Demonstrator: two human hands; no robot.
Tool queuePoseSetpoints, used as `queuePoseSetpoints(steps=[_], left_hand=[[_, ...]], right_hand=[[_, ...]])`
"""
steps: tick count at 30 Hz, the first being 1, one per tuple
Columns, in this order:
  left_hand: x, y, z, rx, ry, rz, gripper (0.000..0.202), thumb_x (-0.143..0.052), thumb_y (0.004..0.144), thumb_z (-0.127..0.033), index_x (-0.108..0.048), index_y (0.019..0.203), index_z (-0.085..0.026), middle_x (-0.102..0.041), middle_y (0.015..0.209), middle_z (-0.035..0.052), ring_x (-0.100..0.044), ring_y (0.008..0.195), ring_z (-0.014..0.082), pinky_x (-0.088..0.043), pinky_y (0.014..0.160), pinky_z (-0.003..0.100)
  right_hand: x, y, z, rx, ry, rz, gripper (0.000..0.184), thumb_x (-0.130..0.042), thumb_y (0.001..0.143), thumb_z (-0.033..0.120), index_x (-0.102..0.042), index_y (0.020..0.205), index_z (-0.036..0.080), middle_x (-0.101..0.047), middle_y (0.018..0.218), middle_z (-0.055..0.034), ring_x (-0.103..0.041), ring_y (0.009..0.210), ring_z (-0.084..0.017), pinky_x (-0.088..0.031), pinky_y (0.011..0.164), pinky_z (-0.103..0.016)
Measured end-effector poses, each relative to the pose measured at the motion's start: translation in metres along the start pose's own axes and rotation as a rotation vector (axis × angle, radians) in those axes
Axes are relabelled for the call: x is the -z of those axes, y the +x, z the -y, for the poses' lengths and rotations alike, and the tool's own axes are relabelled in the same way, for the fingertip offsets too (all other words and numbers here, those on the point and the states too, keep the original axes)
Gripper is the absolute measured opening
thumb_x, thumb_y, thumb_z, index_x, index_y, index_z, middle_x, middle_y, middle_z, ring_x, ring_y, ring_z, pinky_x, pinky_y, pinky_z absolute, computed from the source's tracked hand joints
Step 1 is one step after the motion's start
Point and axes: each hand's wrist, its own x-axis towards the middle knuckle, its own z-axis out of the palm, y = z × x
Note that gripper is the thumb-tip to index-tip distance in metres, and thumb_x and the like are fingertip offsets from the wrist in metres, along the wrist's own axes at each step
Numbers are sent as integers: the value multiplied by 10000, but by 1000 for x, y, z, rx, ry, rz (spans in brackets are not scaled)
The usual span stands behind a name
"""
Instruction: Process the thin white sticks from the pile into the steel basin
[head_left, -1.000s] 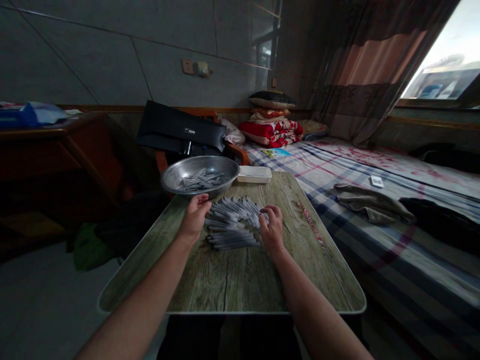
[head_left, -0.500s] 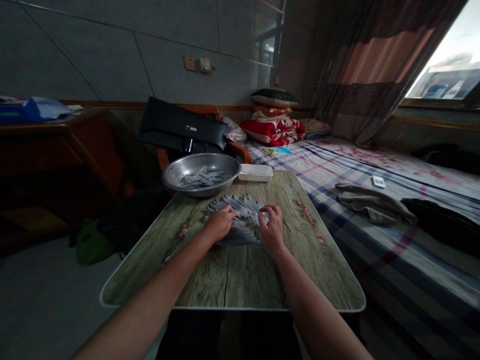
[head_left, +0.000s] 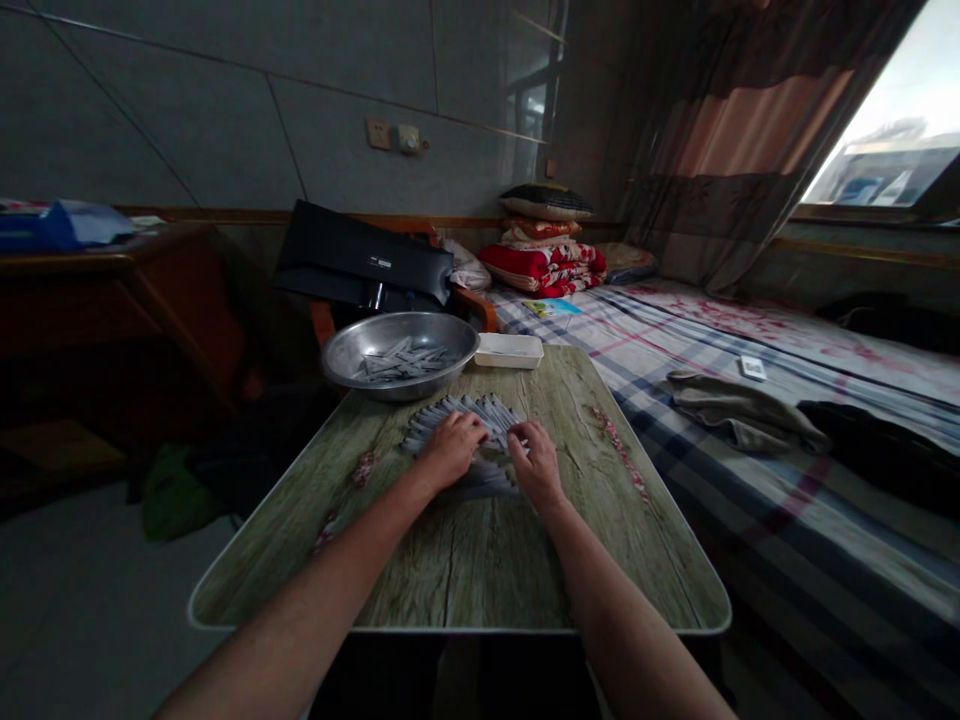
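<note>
The pile of slim grey sticks [head_left: 491,412] lay fanned out at the middle of the wooden table [head_left: 480,570]. The left hand [head_left: 450,450] and right hand [head_left: 534,465] rested on it side by side, fingers curled. Whether either gripped a stick could not be told. Farther left stood a metal bowl [head_left: 349,352], with a white tray [head_left: 510,350] just to its right.

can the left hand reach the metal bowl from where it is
Probably yes. The left hand lies on the pile of grey sticks, and the metal bowl stands just beyond it at the far left edge of the table. Only sticks and bare wood lie between them.
</note>
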Motion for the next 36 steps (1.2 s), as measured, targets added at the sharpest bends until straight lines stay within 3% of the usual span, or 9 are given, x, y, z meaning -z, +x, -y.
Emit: queuePoseSetpoints(steps=[8, 12, 15, 21, 24, 27, 31, 34, 36], left_hand=[[9, -6, -22, -131, -14, -204, 248, -500, 916, -89, -666, 1055, -211, -734, 961, 78, -642, 1025, 256, -215, 1183, 606], [4, -9, -31, 96, -188, -657, 356, -632, 854, -155, -590, 1204, -201, -626, 1317, 154, -481, 1339, 334, -158, 1201, 628], [-11, -7, -39, 305, -588, -880, 497, -651, 851, -251, -497, 1317, -179, -535, 1404, 188, -472, 1355, 312, -299, 1174, 545], [-26, 2, -55, 398, -1432, -435, 394, -639, 873, -485, -625, 1143, -199, -716, 1109, 106, -699, 936, 209, -552, 811, 311], [-26, 0, -59, 416, -1560, -291, 426, -664, 829, -589, -648, 971, -187, -739, 919, 58, -607, 528, 128, -483, 493, 254], [-28, -3, -59, 446, -1620, -251, 451, -702, 783, -624, -607, 877, -193, -735, 832, 19, -464, 357, 82, -378, 355, 236], [-29, -5, -57, 420, -1620, -272, 432, -740, 764, -598, -629, 844, -189, -754, 914, 35, -531, 452, 88, -469, 465, 245], [-27, -6, -55, 357, -1592, -292, 420, -741, 776, -585, -680, 846, -176, -755, 960, 74, -667, 739, 169, -544, 752, 301], [-27, -6, -54, 328, -1584, -306, 435, -716, 791, -611, -683, 814, -177, -751, 954, 79, -662, 805, 183, -530, 800, 304]], right_hand=[[-14, 3, -10, -379, 621, 244, 286, -716, 779, 426, -637, 927, 194, -612, 662, 22, -516, 541, -120, -385, 517, -232], [-10, 4, -5, -571, 969, 230, 360, -791, 719, 390, -632, 968, 185, -595, 632, 39, -458, 477, -87, -335, 462, -207], [-3, 5, 2, -661, 1183, 205, 397, -829, 682, 313, -622, 991, 176, -616, 669, 27, -503, 522, -87, -367, 487, -196], [-3, 2, 3, -694, 1155, 409, 254, -686, 690, 227, -583, 919, 185, -595, 583, 29, -497, 428, -110, -352, 418, -210], [-9, -1, 1, -688, 1123, 522, 310, -607, 661, 219, -573, 968, 195, -555, 501, 45, -442, 365, -125, -300, 368, -216], [-12, -2, 4, -702, 1120, 532, 300, -603, 668, 259, -553, 959, 207, -574, 502, 37, -462, 375, -144, -335, 373, -230], [-8, -2, 11, -754, 1146, 480, 296, -693, 720, 347, -537, 926, 204, -575, 557, 36, -498, 436, -134, -366, 414, -223], [-1, -1, 15, -771, 1172, 528, 366, -773, 702, 369, -526, 914, 202, -479, 535, 80, -386, 409, -80, -251, 398, -181], [3, -1, 17, -768, 1163, 612, 380, -790, 704, 405, -508, 854, 201, -413, 519, 97, -303, 398, -56, -180, 393, -175]])
